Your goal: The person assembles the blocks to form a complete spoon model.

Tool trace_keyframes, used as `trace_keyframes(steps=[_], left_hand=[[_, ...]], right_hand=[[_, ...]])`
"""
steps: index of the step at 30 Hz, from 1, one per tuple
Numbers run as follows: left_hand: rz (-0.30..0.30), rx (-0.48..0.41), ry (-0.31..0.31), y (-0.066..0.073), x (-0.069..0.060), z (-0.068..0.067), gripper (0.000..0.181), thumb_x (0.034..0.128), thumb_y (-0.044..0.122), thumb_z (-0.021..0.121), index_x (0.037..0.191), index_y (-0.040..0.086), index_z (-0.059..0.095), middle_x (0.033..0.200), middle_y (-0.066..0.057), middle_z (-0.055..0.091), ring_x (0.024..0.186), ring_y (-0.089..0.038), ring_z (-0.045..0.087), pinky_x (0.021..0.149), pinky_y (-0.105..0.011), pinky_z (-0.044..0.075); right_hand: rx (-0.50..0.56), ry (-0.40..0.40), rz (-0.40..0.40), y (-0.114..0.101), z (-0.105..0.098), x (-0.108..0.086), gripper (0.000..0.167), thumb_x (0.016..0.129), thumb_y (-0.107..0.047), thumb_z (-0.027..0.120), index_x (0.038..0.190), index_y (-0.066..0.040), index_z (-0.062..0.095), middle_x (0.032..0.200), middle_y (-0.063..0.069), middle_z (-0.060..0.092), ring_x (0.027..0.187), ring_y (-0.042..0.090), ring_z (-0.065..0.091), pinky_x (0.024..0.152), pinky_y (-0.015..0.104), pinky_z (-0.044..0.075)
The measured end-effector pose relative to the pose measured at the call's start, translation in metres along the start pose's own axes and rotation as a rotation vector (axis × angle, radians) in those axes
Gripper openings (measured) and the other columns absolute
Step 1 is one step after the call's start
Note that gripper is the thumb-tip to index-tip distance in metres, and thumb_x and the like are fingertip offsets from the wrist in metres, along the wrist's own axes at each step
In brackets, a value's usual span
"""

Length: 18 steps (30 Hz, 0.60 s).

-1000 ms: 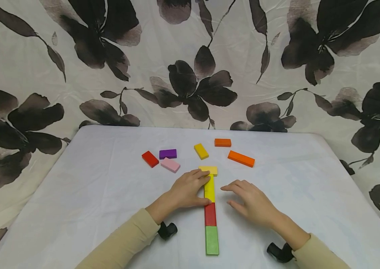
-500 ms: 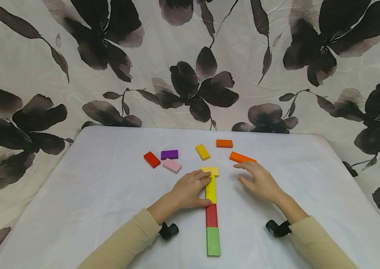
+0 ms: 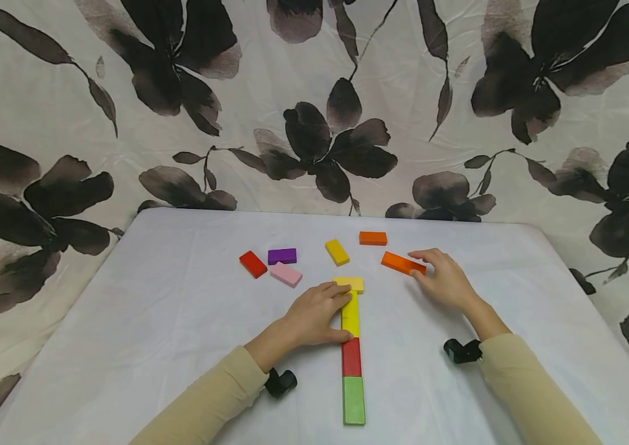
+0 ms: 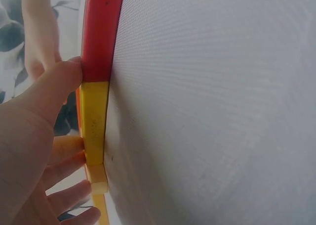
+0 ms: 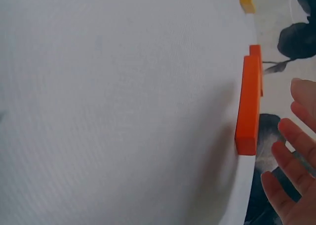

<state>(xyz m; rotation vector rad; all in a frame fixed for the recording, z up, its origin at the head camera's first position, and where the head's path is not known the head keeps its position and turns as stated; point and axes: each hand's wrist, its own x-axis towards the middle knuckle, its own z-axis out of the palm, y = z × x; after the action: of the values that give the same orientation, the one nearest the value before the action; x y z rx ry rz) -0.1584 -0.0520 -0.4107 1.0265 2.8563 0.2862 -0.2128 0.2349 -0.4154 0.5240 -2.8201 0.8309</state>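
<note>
The left hand (image 3: 314,315) is not clenched; its fingers are extended and relaxed, resting along a long yellow rectangular block (image 3: 350,318), with the thumb at the joint between that block and a red rectangular block (image 3: 351,358). The upper fingers reach a pale-yellow rectangular block (image 3: 356,283) set crosswise at the far end. A green rectangular block (image 3: 354,400) closes the near end of this straight column, its end meeting the red one. The right hand (image 3: 443,279) is at the right end of a long orange rectangular block (image 3: 400,262), which lies obliquely to the right of the column; thumb and fingers are parted about that end, and the right wrist view shows the fingers spread with no grasp. Light contact there cannot be told. Beyond the long orange piece lies a short orange rectangular block (image 3: 373,238); to its left is a loose yellow rectangular block (image 3: 338,253). Farther left, a purple rectangular block (image 3: 282,256) lies just beside a pink rectangular block (image 3: 286,275), with a loose red rectangular block (image 3: 253,264) near both. The material of the blocks cannot be determined. All lie on a white-covered table (image 3: 180,290) before a floral fabric backdrop (image 3: 258,68).
</note>
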Motion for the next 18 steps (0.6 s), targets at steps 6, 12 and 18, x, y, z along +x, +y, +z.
trace_keyframes(steps=[6, 12, 18], left_hand=[[-0.003, 0.005, 0.003, 0.0, 0.0, 0.001, 0.072, 0.0763, 0.053, 0.066, 0.133, 0.011, 0.05, 0.139, -0.003, 0.045, 0.13, -0.024, 0.038, 0.106, -0.039, 0.034], [-0.007, 0.003, 0.0, 0.0, -0.001, 0.0, 0.072, 0.0763, 0.052, 0.066, 0.133, 0.011, 0.05, 0.14, -0.003, 0.045, 0.13, -0.024, 0.038, 0.106, -0.039, 0.033], [-0.006, 0.002, 0.001, 0.001, -0.001, 0.0, 0.072, 0.0761, 0.052, 0.067, 0.133, 0.011, 0.05, 0.139, -0.003, 0.045, 0.13, -0.024, 0.039, 0.106, -0.039, 0.034]], right_hand=[[-0.014, -0.046, 0.041, 0.011, 0.002, 0.004, 0.04, 0.083, -0.013, 0.066, 0.121, -0.003, 0.058, 0.111, 0.019, 0.058, 0.098, 0.034, 0.054, 0.086, 0.051, 0.043], [-0.041, -0.095, 0.071, 0.016, 0.006, 0.008, 0.041, 0.083, -0.015, 0.065, 0.12, -0.001, 0.058, 0.106, 0.019, 0.057, 0.094, 0.031, 0.052, 0.084, 0.047, 0.043], [-0.083, -0.124, 0.089, 0.016, 0.009, 0.01, 0.04, 0.083, -0.017, 0.065, 0.119, 0.0, 0.059, 0.099, 0.018, 0.056, 0.084, 0.027, 0.047, 0.073, 0.039, 0.04]])
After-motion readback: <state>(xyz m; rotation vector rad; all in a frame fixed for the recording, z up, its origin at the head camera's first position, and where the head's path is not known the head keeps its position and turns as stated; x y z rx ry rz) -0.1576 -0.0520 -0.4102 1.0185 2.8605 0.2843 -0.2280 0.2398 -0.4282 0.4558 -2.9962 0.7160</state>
